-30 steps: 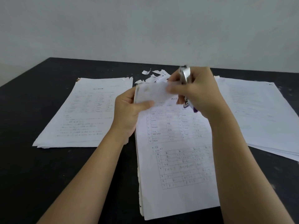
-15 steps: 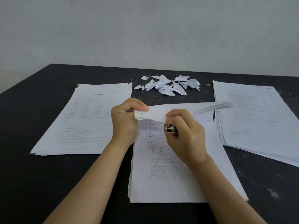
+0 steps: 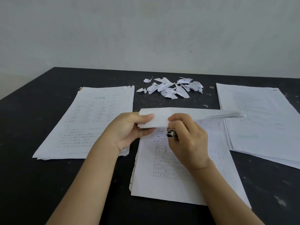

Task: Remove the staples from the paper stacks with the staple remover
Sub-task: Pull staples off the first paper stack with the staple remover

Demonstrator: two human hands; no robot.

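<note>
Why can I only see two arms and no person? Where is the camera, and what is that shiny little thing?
The picture comes from one camera worn on a person's head, looking forward and down. That is why you see only their arms reaching in from the bottom. There is no machine, just two bare hands.

They work at a dark table. On it lie three piles of printed paper: a left stack, a middle stack and a right stack. Behind them sits a heap of torn paper scraps.

The top of the middle stack is folded over toward the person. The left hand grips that folded part. The right hand pinches it too, and holds the shiny thing, a staple remover, which pulls staples out. I cannot see a staple here.
</note>
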